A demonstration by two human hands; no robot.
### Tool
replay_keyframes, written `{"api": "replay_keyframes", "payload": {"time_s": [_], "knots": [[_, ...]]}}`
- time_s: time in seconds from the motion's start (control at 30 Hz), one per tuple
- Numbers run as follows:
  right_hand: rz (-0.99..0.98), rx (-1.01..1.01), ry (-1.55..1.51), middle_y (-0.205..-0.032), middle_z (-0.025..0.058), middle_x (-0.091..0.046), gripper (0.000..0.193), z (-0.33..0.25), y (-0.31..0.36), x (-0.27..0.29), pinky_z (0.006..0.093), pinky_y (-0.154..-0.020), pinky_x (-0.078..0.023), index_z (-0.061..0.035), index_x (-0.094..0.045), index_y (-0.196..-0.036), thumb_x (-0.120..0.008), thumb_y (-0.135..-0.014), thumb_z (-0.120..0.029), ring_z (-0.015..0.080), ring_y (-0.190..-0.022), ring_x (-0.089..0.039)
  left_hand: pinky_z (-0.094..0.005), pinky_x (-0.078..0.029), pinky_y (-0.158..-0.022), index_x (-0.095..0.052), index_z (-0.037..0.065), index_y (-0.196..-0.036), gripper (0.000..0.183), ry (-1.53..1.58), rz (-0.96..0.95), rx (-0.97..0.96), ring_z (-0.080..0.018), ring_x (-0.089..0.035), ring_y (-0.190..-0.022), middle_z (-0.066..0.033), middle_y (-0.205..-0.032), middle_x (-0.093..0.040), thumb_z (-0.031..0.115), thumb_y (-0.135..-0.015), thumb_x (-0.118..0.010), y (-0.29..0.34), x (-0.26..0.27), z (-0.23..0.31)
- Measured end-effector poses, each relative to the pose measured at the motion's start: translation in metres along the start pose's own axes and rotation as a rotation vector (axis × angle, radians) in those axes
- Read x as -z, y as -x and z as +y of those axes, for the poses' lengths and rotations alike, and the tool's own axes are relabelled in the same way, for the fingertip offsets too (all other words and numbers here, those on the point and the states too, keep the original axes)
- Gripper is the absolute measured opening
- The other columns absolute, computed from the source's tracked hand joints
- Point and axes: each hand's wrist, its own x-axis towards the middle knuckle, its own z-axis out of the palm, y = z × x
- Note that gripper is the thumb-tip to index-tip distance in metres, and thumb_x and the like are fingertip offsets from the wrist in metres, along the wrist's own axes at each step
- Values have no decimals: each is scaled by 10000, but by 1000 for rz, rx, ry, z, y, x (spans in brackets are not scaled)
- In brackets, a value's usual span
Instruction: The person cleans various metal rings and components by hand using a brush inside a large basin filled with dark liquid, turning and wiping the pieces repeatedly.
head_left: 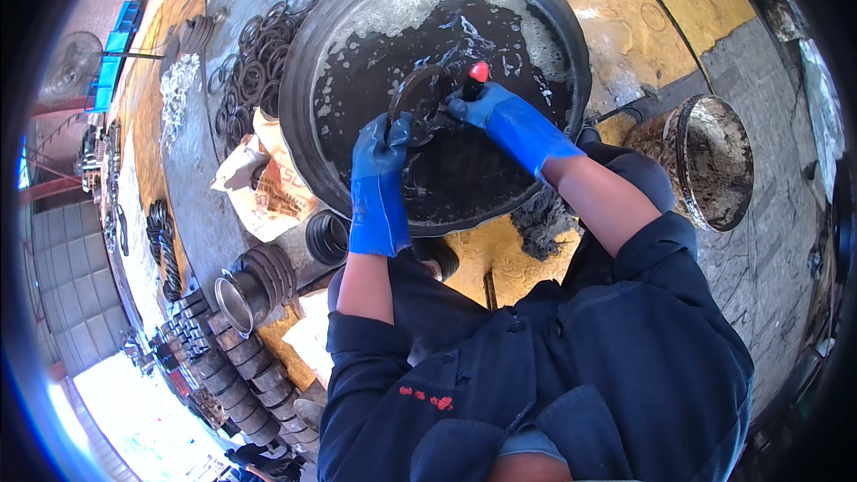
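Observation:
My left hand (382,145), in a blue rubber glove, grips the near left side of a dark ring (407,87) between thumb and fingers. My right hand (489,109), also gloved in blue, is closed around a tool with a red-and-black handle (478,72). The handle's red end points up and away from me. Its working end is hidden by the glove and the dark background, so its kind is unclear. Both hands are above a large round black tub (302,116) of dark liquid with pale foam (397,4) along its far side.
Many black rings (259,67) lie piled left of the tub. A printed sack (272,183) and stacked black rings (327,237) are by its near left side. A dirty bucket (714,161) lies tipped at the right. Rows of dark cylindrical parts (241,366) stand lower left.

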Motion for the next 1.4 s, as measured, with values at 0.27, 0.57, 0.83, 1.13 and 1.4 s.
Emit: {"api": "replay_keyframes", "payload": {"time_s": [0.27,0.57,0.83,1.13,1.4], "knots": [[-206,-108,-650,-925,68,-714,347,16,-4,0,277,-752,-510,-29,-714,-1068,-691,-903,-333,139,-817,-660,-355,-513,-805,-704,3,-1028,251,357,114,116,-250,-671,-860,-147,-985,-716,230,-953,-626,1,2,-9],[-119,22,-335,-974,95,-727,523,8,-5,10,339,-840,-505,-32,-711,-1110,-717,-867,-496,173,-914,-650,-503,-536,-965,-630,-31,-1086,236,1284,98,495,-350,-636,-1115,-202,-1208,-646,175,-990,-564,-4,-1,-1],[-28,313,724,-1001,75,-721,327,-17,9,24,407,-835,-534,-159,-709,-1077,-721,-825,-368,281,-919,-686,-421,-519,-884,-593,76,-1240,513,-152,110,-149,-381,-651,-1014,-177,-1154,-657,339,-818,-721,-15,15,23],[215,257,737,-1111,83,-704,334,4,-4,28,444,-868,-534,-209,-702,-1134,-682,-840,-366,314,-1014,-670,-353,-526,-842,-668,41,-1117,270,-331,-212,10,-297,-691,-920,-146,-1023,-704,203,-900,-662,-2,18,14],[76,508,132,-1102,107,-709,257,-20,-1,16,348,-886,-542,-126,-714,-1094,-679,-894,-283,286,-1001,-677,-277,-461,-704,-675,-27,-982,289,157,-31,241,-112,-564,-749,-45,-833,-654,255,-919,-684,-1,23,-16]]}}
